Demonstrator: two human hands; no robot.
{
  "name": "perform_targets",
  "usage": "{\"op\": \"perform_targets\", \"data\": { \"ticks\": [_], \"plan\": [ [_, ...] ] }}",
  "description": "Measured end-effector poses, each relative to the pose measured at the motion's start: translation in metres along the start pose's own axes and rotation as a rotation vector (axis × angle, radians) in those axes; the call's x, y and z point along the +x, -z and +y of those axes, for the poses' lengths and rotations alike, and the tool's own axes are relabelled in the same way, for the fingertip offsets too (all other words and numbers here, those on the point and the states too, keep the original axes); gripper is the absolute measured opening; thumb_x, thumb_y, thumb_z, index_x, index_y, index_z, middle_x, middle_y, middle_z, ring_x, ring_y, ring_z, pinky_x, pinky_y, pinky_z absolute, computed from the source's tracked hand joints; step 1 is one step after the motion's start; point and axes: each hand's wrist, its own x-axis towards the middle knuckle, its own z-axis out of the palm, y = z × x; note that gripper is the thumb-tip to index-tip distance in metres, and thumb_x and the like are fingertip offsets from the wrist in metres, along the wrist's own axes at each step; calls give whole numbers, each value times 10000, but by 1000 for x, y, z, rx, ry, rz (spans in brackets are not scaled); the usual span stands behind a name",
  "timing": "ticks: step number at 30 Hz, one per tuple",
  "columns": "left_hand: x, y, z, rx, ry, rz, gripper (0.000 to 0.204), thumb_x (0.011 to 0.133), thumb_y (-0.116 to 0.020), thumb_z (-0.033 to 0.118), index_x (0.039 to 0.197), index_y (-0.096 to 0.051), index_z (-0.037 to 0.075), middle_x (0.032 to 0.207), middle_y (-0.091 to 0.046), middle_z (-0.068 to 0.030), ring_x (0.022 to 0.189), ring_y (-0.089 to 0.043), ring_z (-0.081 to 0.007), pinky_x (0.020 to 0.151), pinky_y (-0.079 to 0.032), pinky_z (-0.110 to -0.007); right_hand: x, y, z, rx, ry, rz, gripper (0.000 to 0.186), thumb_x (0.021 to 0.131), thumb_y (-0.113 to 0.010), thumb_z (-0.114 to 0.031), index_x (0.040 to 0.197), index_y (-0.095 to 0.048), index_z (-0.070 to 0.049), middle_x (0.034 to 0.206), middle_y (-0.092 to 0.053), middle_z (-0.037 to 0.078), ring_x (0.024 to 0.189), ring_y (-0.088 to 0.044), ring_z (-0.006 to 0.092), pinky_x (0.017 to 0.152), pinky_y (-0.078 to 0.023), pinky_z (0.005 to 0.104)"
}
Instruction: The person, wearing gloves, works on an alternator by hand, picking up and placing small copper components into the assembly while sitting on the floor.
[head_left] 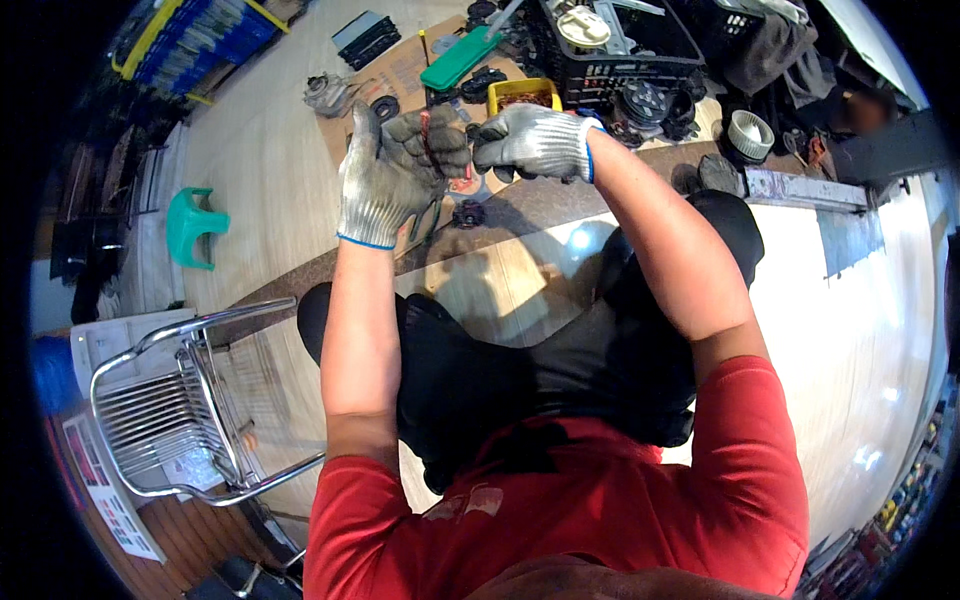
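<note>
My left hand [385, 170], in a soiled white-grey knit glove, is turned palm up with the thumb apart and the fingers slightly bent. Across those fingers lies a thin reddish-brown strip [427, 140], perhaps a wire. Close beside its fingertips, my right hand [530, 140] in a matching glove has its fingers pinched together; what they hold is hidden. Behind the hands stands a yellow tray [525, 87] with small copper-coloured pieces in it. A small dark round part [468, 213] rests on the floor below them.
Beyond my hands are a cardboard sheet [340, 135], a green plastic-headed tool [460, 62] and a black crate [625, 75] of parts. At right lies a white fan wheel [750, 133]. Left are a green stool [197, 228] and a metal-framed chair [165, 420].
</note>
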Motion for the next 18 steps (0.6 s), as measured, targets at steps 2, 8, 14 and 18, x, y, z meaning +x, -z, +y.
{"op": "perform_targets", "data": {
  "ticks": [2,8,14,18],
  "plan": [
    [-1,-3,-2,254,71,132,975,888,-335,779,1218,-586,-104,1008,-696,-249,883,-698,-344,810,-566,-448,2,4,8,-44,53,50,350,863,-595,-325,831,-673,15,683,-632,198,617,-600,323,619,-481,406],
    [-5,3,-11,652,242,140,863,957,-354,676,1259,-560,-105,1137,-671,-241,993,-689,-320,879,-557,-413,1,12,8,-168,85,164,304,863,-587,-299,902,-694,-17,768,-668,196,704,-643,349,653,-494,429],
    [1,10,-15,694,137,191,885,960,-339,684,1349,-490,-97,1304,-590,-202,1179,-592,-250,1034,-445,-348,10,2,18,-146,199,242,220,898,-584,-246,918,-703,-63,785,-658,178,731,-646,324,656,-502,419],
    [10,19,-20,493,-49,285,1013,900,-366,756,1431,-353,-107,1402,-488,-244,1274,-500,-318,1094,-378,-412,-1,-8,-8,281,-7,229,304,920,-602,-329,862,-663,-36,627,-566,8,529,-515,104,484,-403,278]
  ]
}}
